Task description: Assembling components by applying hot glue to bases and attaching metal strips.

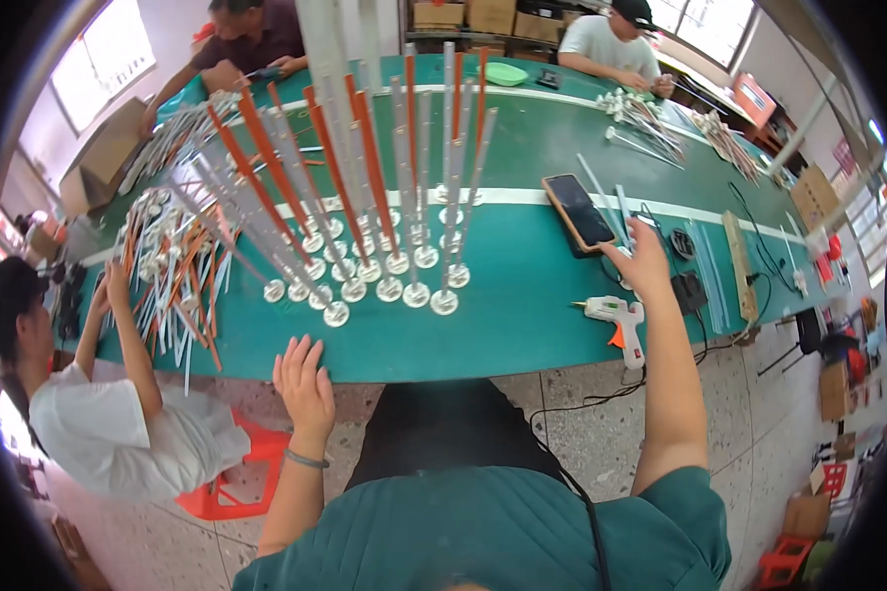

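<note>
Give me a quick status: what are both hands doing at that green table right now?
Left hand open, flat at green table edge. Right hand reaching to clear plastic rods beside black smartphone. White glue gun lying near. Upright white and orange rods on round bases ahead.

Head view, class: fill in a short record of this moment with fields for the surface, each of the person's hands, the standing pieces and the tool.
Surface: long green table
Left hand: open, fingers spread, resting at the table's near edge, holding nothing
Right hand: reaching out beside a dark phone, holding nothing that shows
Standing pieces: upright rods, clear and orange, each on a round base, grouped in rows
Tool: white glue gun with orange trigger, lying on the table near the right forearm
</note>
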`<state>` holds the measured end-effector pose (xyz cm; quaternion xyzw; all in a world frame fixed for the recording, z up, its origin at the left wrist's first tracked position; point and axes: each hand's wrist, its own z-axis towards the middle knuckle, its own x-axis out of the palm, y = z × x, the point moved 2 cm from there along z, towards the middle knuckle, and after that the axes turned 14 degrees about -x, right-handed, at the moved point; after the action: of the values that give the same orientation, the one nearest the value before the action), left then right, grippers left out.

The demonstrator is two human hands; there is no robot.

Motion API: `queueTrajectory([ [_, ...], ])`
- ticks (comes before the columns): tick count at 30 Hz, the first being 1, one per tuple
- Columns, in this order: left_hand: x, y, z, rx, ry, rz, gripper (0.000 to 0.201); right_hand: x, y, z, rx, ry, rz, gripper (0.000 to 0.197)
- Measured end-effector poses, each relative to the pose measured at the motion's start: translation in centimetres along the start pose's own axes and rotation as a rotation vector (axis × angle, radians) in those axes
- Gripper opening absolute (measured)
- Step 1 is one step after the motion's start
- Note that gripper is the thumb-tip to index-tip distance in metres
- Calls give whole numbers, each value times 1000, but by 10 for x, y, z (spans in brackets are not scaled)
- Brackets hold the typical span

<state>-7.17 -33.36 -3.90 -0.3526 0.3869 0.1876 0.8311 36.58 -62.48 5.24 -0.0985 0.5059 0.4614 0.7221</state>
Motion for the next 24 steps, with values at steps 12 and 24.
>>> queueTrajectory([
  [12, 10, -2, 0, 10, -63, 72, 37, 63, 2, 55, 223, 382, -208, 114],
  [24, 16, 3, 0, 33, -61, 101, 39, 37, -31, 47, 301, 408, -232, 111],
])
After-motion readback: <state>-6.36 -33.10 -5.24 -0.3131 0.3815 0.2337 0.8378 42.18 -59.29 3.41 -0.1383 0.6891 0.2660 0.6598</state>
